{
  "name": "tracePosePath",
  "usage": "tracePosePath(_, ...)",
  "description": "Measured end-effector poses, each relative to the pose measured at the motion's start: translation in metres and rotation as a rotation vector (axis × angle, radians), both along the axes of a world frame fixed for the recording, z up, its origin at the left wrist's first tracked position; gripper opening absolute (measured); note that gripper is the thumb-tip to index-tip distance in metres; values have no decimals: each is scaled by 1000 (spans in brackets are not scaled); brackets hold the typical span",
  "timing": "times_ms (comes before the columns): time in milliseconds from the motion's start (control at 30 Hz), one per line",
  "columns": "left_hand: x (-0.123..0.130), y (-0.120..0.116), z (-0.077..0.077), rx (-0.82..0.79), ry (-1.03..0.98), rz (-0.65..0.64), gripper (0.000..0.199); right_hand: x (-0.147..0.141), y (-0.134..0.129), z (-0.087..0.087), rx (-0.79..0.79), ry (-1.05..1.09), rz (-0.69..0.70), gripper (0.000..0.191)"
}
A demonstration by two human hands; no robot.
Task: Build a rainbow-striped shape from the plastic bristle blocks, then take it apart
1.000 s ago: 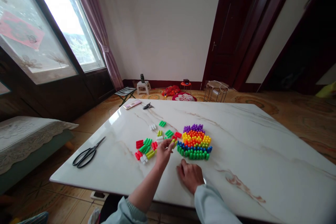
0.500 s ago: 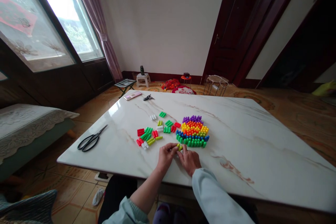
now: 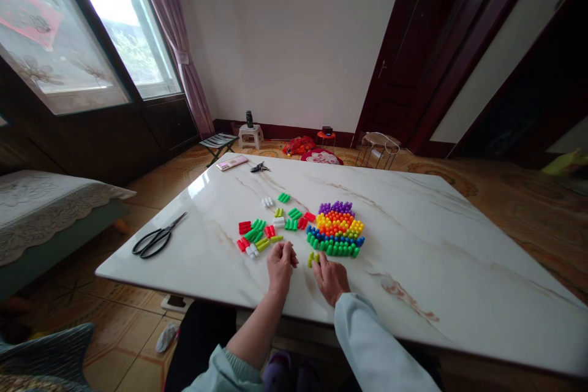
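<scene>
My right hand pinches small yellow-green plastic pegs between thumb and fingers, low over the marble-patterned table. Just beyond them stands a block of upright round-headed pegs, in rows of purple, orange, yellow, blue and green. To the left, my left hand is loosely bent, its fingertips a little apart, and no piece shows in it. Near its fingers lies a yellow-green piece, apart from the hand. Loose green pieces, red pieces and white pieces are scattered farther left.
Black-handled scissors lie near the left table edge. At the far left corner are a pink phone and small dark pliers. Stools stand on the floor beyond the table, and a cloth-covered bench is at left.
My left hand has let go of the yellow-green pegs and moved left, away from my right hand. My right hand keeps the pegs in nearly the same place.
</scene>
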State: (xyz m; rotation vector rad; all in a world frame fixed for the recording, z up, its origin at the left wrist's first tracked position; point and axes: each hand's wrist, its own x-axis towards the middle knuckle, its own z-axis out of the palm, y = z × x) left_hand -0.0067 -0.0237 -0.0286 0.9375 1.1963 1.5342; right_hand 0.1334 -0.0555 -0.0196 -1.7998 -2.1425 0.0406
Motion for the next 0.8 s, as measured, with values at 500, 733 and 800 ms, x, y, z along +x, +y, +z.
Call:
tracePosePath(500, -3, -4, 1, 221, 331, -30, 17, 0, 0, 0, 13, 25, 27, 32)
tracePosePath(733, 3, -9, 5, 236, 579, -279, 20, 1, 1, -4, -2, 45, 20, 34)
tracePosePath(800, 3, -9, 5, 266, 649, -307, 16, 1, 2, -6, -10, 33, 16, 33)
